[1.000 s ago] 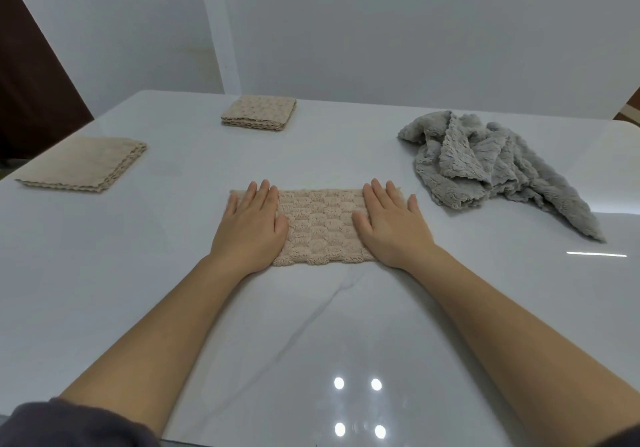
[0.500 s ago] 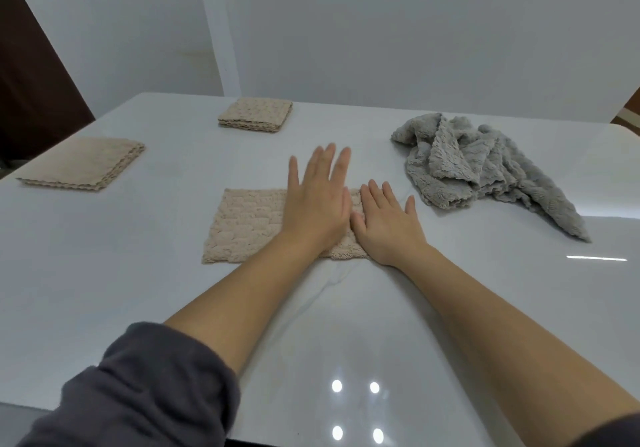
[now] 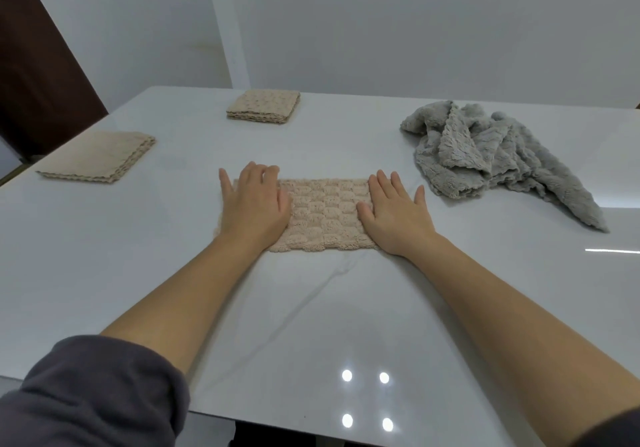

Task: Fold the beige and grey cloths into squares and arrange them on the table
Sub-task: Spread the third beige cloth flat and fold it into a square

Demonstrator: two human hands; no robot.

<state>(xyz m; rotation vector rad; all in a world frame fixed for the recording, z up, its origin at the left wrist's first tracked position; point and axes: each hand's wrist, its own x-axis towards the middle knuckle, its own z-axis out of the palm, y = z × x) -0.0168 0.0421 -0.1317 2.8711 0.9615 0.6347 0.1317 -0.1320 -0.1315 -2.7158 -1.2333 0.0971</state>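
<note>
Left hand (image 3: 252,207) and right hand (image 3: 394,218) rested on the beige cloth (image 3: 325,211) mid-frame, right fingers (image 3: 385,185) flat, left fingers (image 3: 257,173) bent, grip unclear.

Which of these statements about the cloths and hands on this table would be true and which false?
1. The left hand and the right hand both rest on the beige cloth in the middle. True.
2. The grey cloth is folded into a neat square. False: it lies crumpled in a heap on the right side of the table.
3. Two folded beige squares lie apart from the hands, one at the left and one at the far side. True.
4. The right hand holds the grey cloth. False: it lies flat on the right end of the beige cloth and does not touch the grey cloth.
</note>
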